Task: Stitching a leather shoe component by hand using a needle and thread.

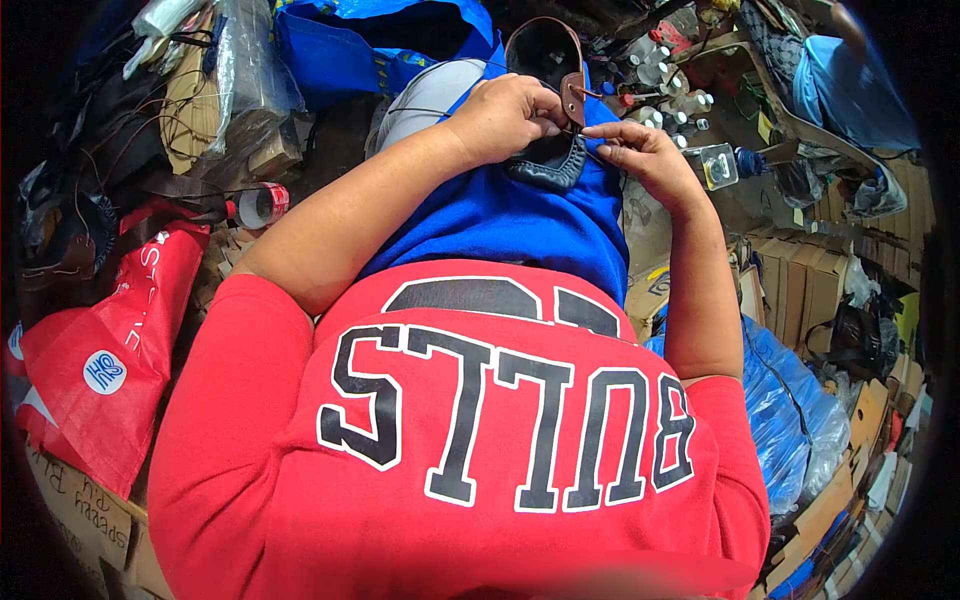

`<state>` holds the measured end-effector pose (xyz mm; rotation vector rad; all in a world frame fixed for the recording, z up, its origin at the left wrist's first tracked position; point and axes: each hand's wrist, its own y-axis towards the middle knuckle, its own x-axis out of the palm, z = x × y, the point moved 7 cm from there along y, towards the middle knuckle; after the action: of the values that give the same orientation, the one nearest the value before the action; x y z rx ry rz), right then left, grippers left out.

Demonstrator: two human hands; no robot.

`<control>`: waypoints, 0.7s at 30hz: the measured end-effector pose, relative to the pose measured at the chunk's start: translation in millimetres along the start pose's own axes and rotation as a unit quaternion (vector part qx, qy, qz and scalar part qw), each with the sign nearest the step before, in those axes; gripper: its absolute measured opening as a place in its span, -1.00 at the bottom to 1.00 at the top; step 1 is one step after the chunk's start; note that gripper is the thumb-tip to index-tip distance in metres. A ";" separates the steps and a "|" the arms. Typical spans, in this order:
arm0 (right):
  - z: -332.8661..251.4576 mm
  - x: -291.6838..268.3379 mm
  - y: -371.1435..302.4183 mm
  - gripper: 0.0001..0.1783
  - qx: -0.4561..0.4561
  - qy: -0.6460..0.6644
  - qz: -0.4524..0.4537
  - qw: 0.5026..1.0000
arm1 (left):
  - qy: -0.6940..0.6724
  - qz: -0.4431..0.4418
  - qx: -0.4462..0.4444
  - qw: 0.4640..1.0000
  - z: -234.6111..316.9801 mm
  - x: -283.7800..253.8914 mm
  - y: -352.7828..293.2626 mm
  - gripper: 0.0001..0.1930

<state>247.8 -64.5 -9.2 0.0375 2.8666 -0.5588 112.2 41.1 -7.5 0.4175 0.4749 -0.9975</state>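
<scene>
A dark leather shoe (560,172) with a puckered toe seam and a brown eyelet collar (573,98) rests on the blue cloth (500,225) over my lap. My left hand (508,118) is closed in a pinch at the shoe's left side, beside the collar. From the right, my right hand (645,158) brings thumb and forefinger close together at the shoe's edge, below the eyelets. Whatever sits between those fingertips is too small to name. Thin dark cord shows near the left hand and by the collar.
Left of me lie a red bag (110,340) and a bottle with a red label (260,205). A blue bag (380,50) is beyond my lap. On the right are several small bottles (675,100), a clear jar (715,167), blue plastic wrapping (780,400) and stacked cardboard (790,285).
</scene>
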 end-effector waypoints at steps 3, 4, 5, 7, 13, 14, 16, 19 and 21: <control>-6.0 -0.3 -3.6 -0.73 -0.032 -0.063 0.016 0.997 | -0.001 0.048 0.098 0.994 7.7 -3.6 -3.0 -0.87; -9.8 -0.4 -5.3 -0.73 -0.051 -0.097 0.026 0.994 | 0.009 0.063 0.120 0.991 12.4 -5.8 -5.7 -0.88; -11.6 0.2 -6.8 -0.73 -0.051 -0.096 0.026 0.994 | 0.018 0.077 0.141 0.987 17.0 -7.9 -8.5 -0.90; -19.1 0.2 -9.8 -0.74 -0.065 -0.173 0.046 0.982 | 0.009 0.079 0.155 0.985 21.7 -9.7 -11.7 -0.90; -11.3 0.6 -8.7 -0.73 -0.048 -0.122 0.047 0.990 | -0.006 0.069 0.103 0.992 21.3 -8.5 -12.5 -0.89; -10.6 -0.3 -8.2 -0.73 -0.049 -0.122 0.048 0.990 | -0.005 0.073 0.117 0.990 22.7 -8.8 -12.9 -0.88; -8.6 -0.4 -7.9 -0.74 -0.034 -0.115 0.045 0.992 | -0.037 0.068 0.071 0.994 15.9 -7.7 -13.6 -0.90; -18.1 1.2 -9.4 -0.75 -0.058 -0.154 0.051 0.985 | -0.028 0.062 0.029 0.997 9.2 -8.0 -14.2 -0.91; -15.2 0.6 -9.6 -0.75 -0.040 -0.144 0.050 0.988 | 0.013 0.063 0.035 0.997 8.7 -8.4 -13.9 -0.91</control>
<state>243.5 -67.8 7.9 0.0797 2.5863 -0.3937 97.9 35.6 2.7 0.5168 0.4326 -0.8884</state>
